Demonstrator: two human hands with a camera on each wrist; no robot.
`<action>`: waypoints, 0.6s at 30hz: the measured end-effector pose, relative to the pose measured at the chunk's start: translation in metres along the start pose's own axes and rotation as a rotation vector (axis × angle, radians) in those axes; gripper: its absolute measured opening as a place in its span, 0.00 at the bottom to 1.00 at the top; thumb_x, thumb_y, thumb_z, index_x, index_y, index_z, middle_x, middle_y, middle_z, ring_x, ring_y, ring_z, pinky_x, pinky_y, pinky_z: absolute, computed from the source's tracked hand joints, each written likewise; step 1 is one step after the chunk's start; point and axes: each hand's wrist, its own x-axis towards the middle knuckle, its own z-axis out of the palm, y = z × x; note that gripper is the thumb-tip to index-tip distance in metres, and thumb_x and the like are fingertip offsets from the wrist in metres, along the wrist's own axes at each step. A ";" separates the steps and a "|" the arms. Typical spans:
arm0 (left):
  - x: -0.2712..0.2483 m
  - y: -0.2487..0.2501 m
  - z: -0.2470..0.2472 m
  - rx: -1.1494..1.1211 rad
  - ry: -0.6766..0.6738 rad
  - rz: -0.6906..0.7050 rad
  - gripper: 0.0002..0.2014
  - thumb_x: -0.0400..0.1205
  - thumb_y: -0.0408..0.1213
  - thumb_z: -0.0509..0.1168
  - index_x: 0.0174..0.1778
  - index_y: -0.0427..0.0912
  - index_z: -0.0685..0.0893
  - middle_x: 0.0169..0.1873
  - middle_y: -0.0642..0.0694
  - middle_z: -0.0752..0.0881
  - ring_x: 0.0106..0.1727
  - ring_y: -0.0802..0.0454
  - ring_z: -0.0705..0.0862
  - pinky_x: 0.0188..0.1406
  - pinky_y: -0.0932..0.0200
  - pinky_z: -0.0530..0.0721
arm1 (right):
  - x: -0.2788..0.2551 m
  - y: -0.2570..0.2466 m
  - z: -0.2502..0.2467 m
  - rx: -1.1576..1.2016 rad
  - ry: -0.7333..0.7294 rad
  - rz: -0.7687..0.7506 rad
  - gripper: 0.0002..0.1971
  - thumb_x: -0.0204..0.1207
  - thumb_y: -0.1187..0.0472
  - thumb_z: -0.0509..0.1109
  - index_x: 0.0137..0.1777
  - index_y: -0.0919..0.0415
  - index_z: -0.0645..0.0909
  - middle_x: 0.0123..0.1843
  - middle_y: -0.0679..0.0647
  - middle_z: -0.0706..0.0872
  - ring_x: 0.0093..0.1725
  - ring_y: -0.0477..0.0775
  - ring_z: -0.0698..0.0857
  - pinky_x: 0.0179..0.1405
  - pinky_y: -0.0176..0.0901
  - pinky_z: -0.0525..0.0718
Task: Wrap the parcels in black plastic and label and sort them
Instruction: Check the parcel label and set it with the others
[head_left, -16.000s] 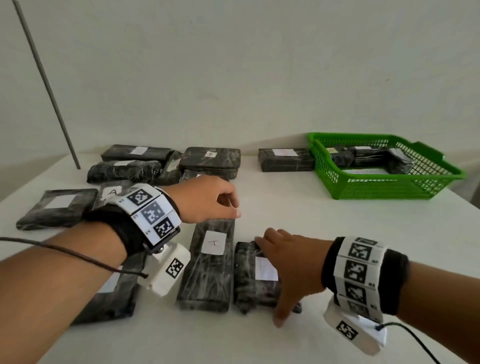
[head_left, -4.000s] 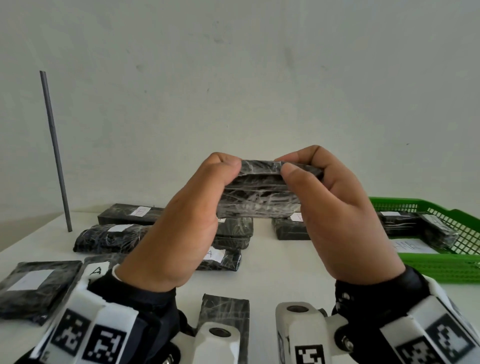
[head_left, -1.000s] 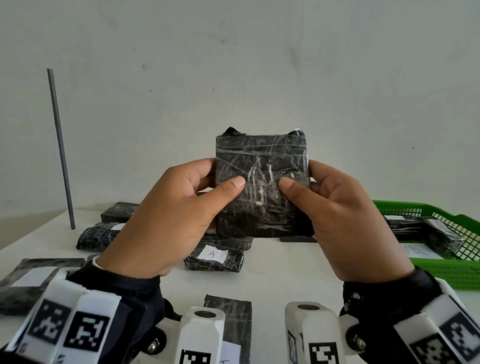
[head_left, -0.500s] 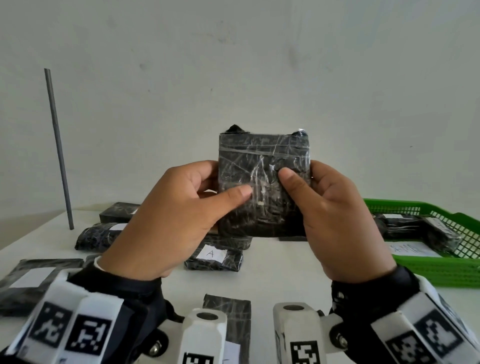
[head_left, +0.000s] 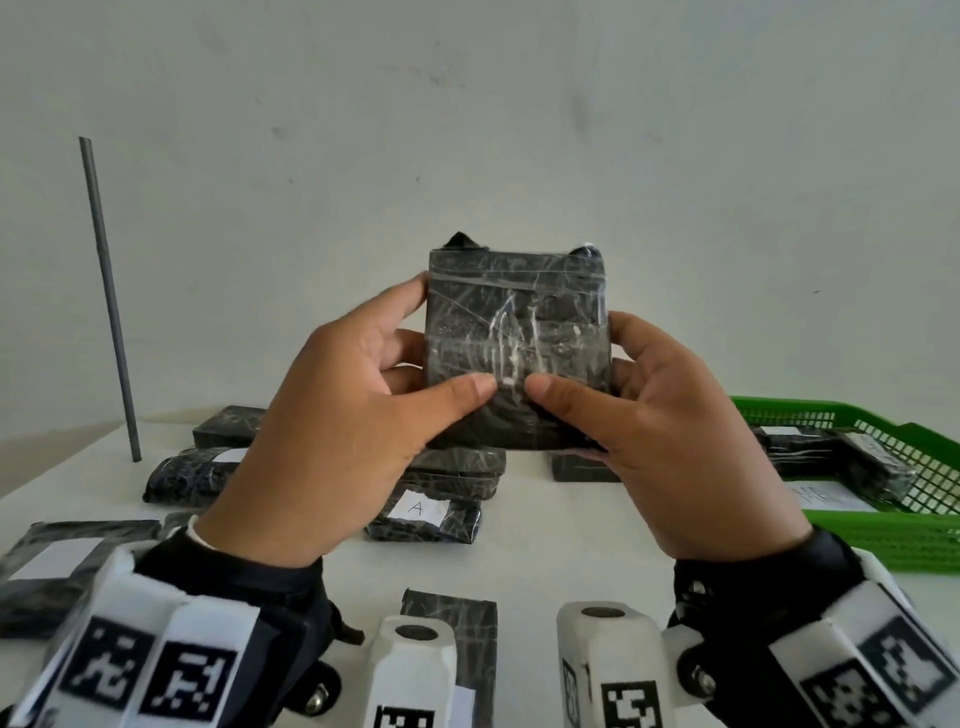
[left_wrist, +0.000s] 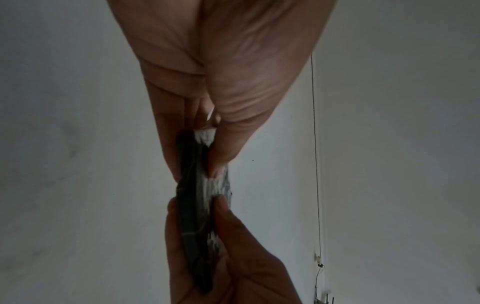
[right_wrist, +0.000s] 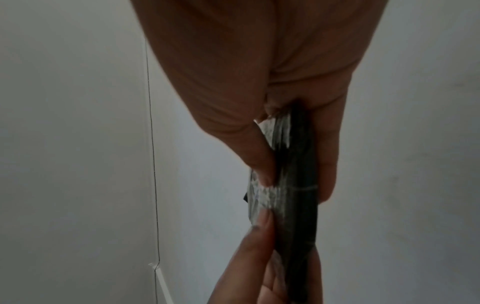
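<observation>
I hold a black-wrapped parcel (head_left: 517, 332) upright in the air, its flat taped face toward me. My left hand (head_left: 358, 415) pinches its left edge, thumb on the front, fingers behind. My right hand (head_left: 660, 431) pinches the right edge the same way. Both thumb tips almost meet low on the front face. In the left wrist view the parcel (left_wrist: 197, 201) shows edge-on between thumb and fingers; the right wrist view shows the parcel (right_wrist: 296, 185) likewise. No label shows on the face toward me.
Several wrapped parcels lie on the white table (head_left: 561, 540), one labelled "A" (head_left: 418, 512). A green basket (head_left: 883, 535) at the right holds more parcels. A grey rod (head_left: 109, 301) stands at the back left. Another parcel (head_left: 452, 639) lies near my wrists.
Both thumbs have slid down the parcel's front face and closer together. The parcel stays upright, raised slightly; 4 s ago it was held flat, edge toward me.
</observation>
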 end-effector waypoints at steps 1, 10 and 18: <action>0.000 0.000 0.000 0.001 -0.003 0.011 0.29 0.78 0.31 0.76 0.73 0.60 0.82 0.53 0.51 0.95 0.53 0.48 0.95 0.60 0.46 0.91 | 0.000 0.000 0.000 0.015 -0.007 -0.011 0.15 0.82 0.68 0.74 0.67 0.61 0.82 0.54 0.58 0.96 0.55 0.58 0.96 0.60 0.54 0.92; 0.001 0.001 -0.009 -0.146 -0.022 -0.002 0.28 0.72 0.36 0.73 0.67 0.63 0.83 0.55 0.52 0.95 0.56 0.50 0.94 0.49 0.59 0.92 | -0.004 -0.006 -0.008 0.132 -0.063 0.013 0.13 0.90 0.65 0.61 0.63 0.61 0.87 0.55 0.61 0.96 0.56 0.59 0.95 0.55 0.51 0.93; -0.002 0.002 -0.001 0.005 -0.082 -0.007 0.34 0.81 0.31 0.76 0.81 0.61 0.76 0.64 0.59 0.91 0.58 0.51 0.94 0.68 0.47 0.87 | -0.004 -0.005 -0.007 0.071 -0.057 0.025 0.11 0.83 0.66 0.70 0.63 0.61 0.85 0.54 0.57 0.96 0.55 0.56 0.96 0.62 0.54 0.92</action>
